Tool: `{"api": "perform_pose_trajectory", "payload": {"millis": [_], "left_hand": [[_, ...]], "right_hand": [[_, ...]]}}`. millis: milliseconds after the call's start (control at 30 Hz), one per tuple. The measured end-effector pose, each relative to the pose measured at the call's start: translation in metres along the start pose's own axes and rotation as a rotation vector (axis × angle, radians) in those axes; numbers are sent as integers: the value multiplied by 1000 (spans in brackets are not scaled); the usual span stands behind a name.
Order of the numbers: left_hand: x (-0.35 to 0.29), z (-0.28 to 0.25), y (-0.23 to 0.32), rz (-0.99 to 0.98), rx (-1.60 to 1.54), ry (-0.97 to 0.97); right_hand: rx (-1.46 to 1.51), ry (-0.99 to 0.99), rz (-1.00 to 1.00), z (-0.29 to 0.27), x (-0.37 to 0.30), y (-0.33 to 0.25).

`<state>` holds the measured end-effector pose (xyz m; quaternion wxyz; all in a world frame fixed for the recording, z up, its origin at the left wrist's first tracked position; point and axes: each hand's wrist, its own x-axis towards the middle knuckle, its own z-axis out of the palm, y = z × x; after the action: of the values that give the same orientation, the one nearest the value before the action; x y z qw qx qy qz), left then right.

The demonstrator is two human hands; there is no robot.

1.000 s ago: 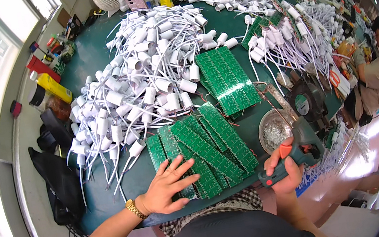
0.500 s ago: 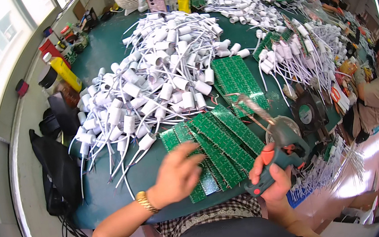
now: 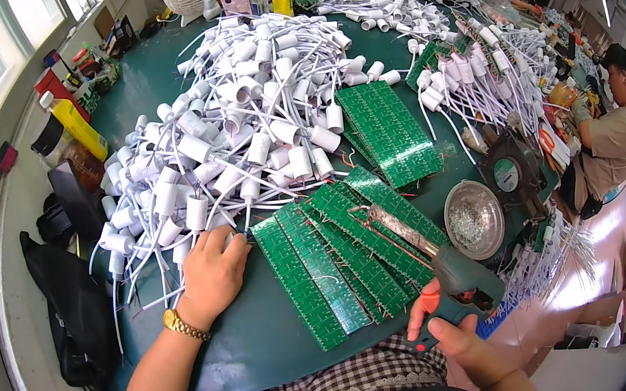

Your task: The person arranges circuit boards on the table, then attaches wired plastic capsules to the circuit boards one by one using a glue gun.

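My left hand, with a gold watch at the wrist, is closed at the front edge of a heap of white wired lamp holders. Its curled fingers cover the lamp holder they grip, so little of that piece shows. In my right hand is a dark green soldering gun with an orange trigger. Its metal tip points up and left, above several overlapping green circuit boards lying before me. Another stack of green boards lies beyond them, beside the heap.
Right of the gun's barrel sits a shiny round dish, with a black fan beside it. More wired lamp holders lie at the right. A black bag is by the table's left edge. Other people sit around.
My left hand has moved left from above the boards to the heap and closed there. The soldering gun has come lower, its tip now over the boards, uncovering the dish.
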<state>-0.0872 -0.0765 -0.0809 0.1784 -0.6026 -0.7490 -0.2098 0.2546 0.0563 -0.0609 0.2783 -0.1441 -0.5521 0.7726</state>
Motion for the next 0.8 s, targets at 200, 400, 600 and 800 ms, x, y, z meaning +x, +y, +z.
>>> {"api": "perform_pose_trajectory", "payload": {"millis": [200,400,600,800], "left_hand": [[16,2,-38,272,-80,14],[16,6,-64,230,-31,2],[15,-11,-22,67,-132,220],[22,-30,6,6,-420,80]], "right_hand": [[-150,-187,215,-13,21,-28],[3,-177,98,24,38,-12],[107,41,7,47,42,11],[199,61,113,45,56,1]]}}
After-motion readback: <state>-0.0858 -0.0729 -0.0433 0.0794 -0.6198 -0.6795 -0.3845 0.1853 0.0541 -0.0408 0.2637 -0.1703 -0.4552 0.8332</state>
